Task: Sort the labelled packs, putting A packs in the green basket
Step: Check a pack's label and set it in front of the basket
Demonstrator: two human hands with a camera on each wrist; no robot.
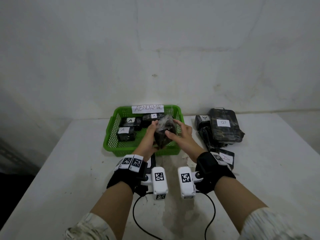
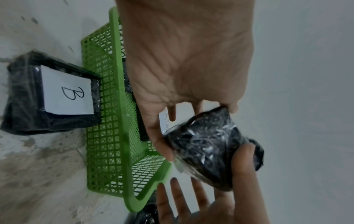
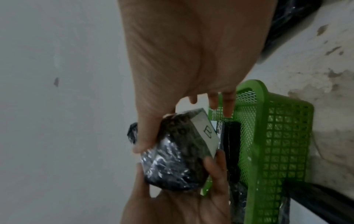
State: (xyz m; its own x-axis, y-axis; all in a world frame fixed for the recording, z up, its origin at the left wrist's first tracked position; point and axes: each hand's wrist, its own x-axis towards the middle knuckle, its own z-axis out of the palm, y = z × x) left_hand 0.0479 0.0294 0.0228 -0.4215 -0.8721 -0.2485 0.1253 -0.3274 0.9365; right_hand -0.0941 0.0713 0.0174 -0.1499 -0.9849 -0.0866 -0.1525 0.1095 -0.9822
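Both hands hold a black film-wrapped pack just above the green basket. My left hand grips it from the left and underneath, fingers curled round it. The thumb of my right hand lies on the pack, with the fingers straight past its far side. In the right wrist view the pack carries a white label with a blurred letter. In the left wrist view the pack sits between both thumbs. Three packs marked A lie in the basket.
A paper sign reading ABNORMAL is on the basket's back wall. Right of the basket, a large pack marked B lies on a pile with an A pack. Another A pack sits by my right wrist. A wall stands behind the white table.
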